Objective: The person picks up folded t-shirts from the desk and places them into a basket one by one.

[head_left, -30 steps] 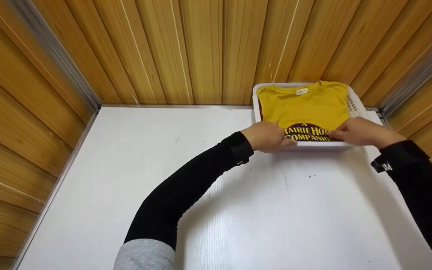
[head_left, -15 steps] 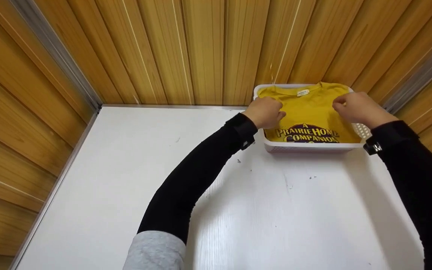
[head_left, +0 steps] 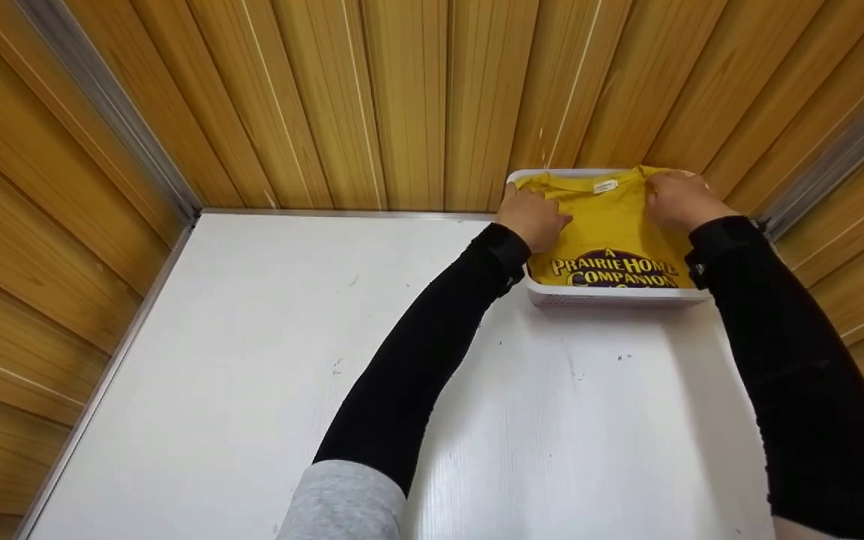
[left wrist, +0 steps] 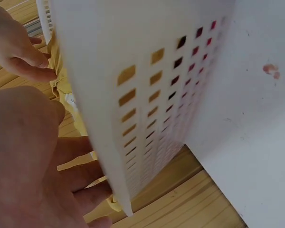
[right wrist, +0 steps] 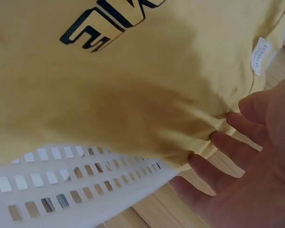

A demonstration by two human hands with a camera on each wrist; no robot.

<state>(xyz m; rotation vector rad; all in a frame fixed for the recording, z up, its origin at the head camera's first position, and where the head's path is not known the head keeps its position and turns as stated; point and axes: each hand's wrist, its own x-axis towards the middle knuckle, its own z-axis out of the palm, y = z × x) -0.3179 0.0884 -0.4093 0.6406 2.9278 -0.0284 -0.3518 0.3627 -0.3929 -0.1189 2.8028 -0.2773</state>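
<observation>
A yellow T-shirt with a dark printed logo lies folded in a white plastic basket, its collar and label toward the wall. My left hand is over the shirt's left side; in the left wrist view its fingers reach along the inside of the basket rim. My right hand is at the shirt's far right corner. There, in the right wrist view, outstretched fingertips press into the yellow cloth and crease it. Red and dark material shows through the holes of the basket's side wall.
The basket stands on a white table against the back wall of wood-look panels. Side walls rise at left and right, with metal strips at the corners. Small dark marks dot the tabletop.
Both hands have moved from the basket's front edge toward its back, the right one reaching the far right corner. The shirt's logo is uncovered more fully.
</observation>
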